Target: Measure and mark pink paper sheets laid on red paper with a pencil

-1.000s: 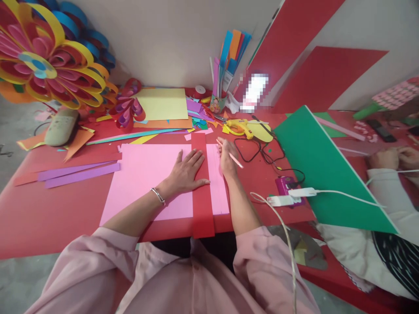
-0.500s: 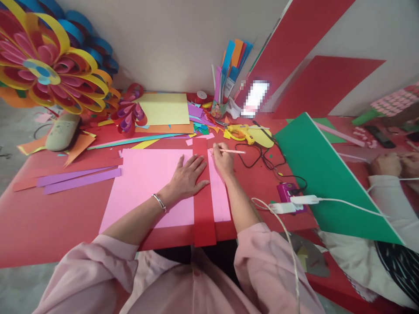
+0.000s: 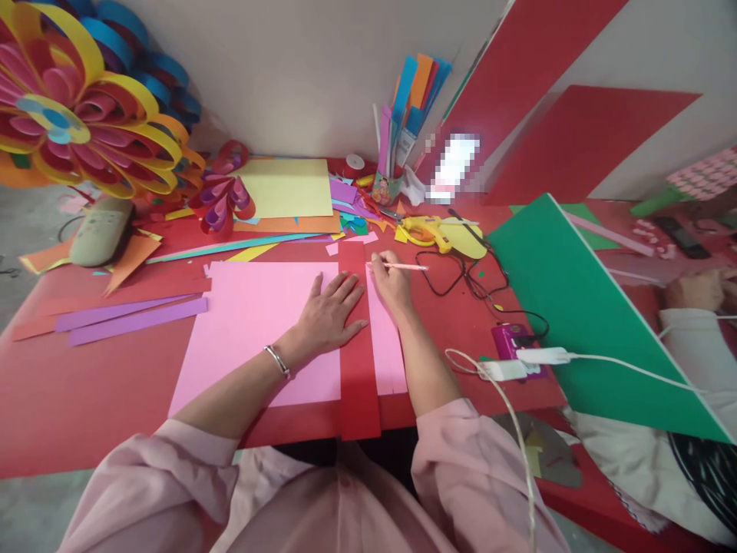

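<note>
A sheet of pink paper (image 3: pixel 259 330) lies flat on the red-covered table in front of me. Across its right part runs a long red strip (image 3: pixel 360 384), its near end sticking out past the table edge. With fingers spread, my left hand (image 3: pixel 334 311) presses flat on the strip and the pink sheet beside it. My right hand (image 3: pixel 392 283) is closed around a thin pink pencil (image 3: pixel 411 266), its tip at the strip's right edge near the sheet's far side. Faint lines show on the pink paper right of the strip.
Purple strips (image 3: pixel 138 319) lie left of the sheet. Behind are yellow paper (image 3: pixel 288 188), scraps, a yellow glue gun (image 3: pixel 429 230) and a cup of paper strips (image 3: pixel 385 188). To the right stand a power adapter (image 3: pixel 515 346) with cables and a green board (image 3: pixel 599 330); another person's hands (image 3: pixel 699 290) are beyond.
The view has shifted slightly. Both hands keep nearly the same place on the strip and pink sheet, and the pencil stays at the strip's far right edge.
</note>
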`<state>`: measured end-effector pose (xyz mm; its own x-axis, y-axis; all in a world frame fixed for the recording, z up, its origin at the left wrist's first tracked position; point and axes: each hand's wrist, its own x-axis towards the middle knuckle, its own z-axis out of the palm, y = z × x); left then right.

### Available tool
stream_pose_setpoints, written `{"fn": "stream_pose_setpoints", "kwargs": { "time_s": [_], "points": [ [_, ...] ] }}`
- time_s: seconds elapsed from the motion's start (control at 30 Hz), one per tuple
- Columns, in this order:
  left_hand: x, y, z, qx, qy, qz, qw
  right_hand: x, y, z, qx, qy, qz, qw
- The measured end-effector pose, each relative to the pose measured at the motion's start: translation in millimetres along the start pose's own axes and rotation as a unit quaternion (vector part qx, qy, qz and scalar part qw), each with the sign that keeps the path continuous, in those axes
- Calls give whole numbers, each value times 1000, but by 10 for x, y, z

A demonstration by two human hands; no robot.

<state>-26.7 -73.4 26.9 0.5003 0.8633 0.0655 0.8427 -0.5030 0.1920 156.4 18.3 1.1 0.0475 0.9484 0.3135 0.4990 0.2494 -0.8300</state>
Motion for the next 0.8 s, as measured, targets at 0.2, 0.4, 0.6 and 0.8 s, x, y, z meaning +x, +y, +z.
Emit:
{"fn": "stream_pose_setpoints", "kwargs": {
  "time_s": [0.2, 0.4, 0.6, 0.8],
  "points": [
    [-5, 2, -10, 1, -4, 2, 1000, -15, 7, 6, 8, -1, -3, 1000],
    [-14, -7, -7, -1, -13, 4, 1000, -15, 33, 18, 15, -7, -1, 1000],
    [-8, -11, -19, 4, -30, 10, 1000, -14, 47, 25, 5, -11, -1, 1000],
    [-4, 8, -35, 15, -41, 3, 999, -19, 16, 14, 5, -5, -10, 1000]
  ]
}}
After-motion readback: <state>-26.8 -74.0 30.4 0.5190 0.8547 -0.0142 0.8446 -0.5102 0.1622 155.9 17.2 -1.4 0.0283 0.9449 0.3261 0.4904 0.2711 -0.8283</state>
